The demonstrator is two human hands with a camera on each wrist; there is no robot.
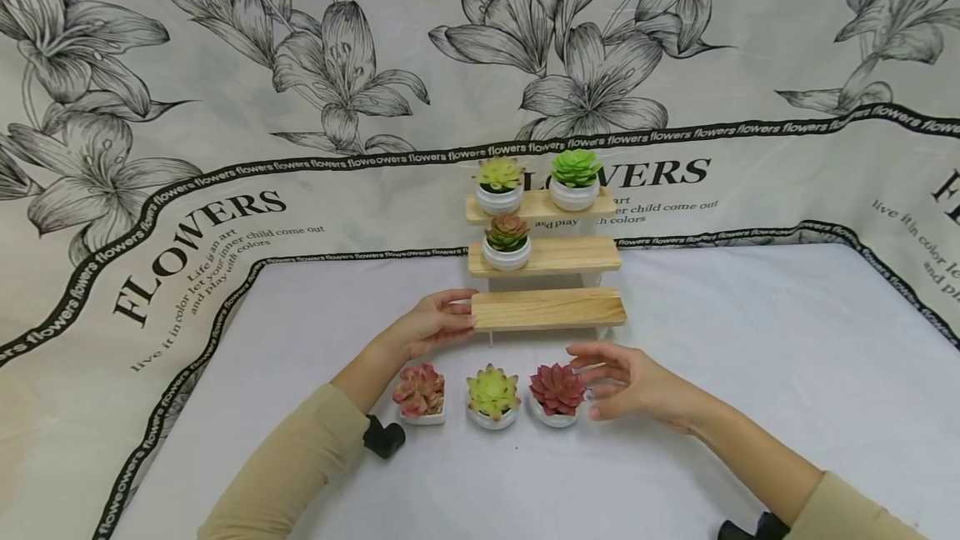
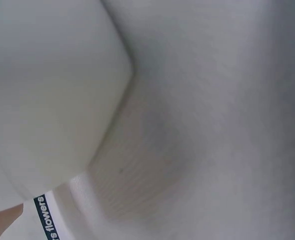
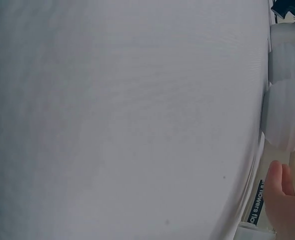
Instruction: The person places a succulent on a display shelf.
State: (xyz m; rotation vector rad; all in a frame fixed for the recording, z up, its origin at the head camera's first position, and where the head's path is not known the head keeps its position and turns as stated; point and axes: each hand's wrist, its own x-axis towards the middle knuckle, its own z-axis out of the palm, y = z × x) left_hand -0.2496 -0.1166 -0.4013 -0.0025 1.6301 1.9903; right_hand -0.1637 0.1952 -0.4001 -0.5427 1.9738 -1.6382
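Note:
A three-tier wooden display stand (image 1: 547, 309) stands at the centre. My left hand (image 1: 433, 325) touches the left end of its lowest shelf with extended fingers. My right hand (image 1: 633, 382) is beside a dark red succulent (image 1: 557, 388) in a round white pot, fingers loosely spread; whether they touch the leaves I cannot tell. The right wrist view shows that hand (image 3: 283, 202) below the row of white pots (image 3: 285, 115). Left of the red plant are a yellow-green succulent (image 1: 492, 392) and a pinkish succulent (image 1: 419, 390) in a squarish pot.
The top shelf bears a yellow-green succulent (image 1: 500, 184) and a bright green succulent (image 1: 575, 178). A reddish-green succulent (image 1: 507, 240) is at the left of the middle shelf. White cloth (image 1: 750, 357) covers the table, and a flower-printed backdrop (image 1: 375, 198) rises behind.

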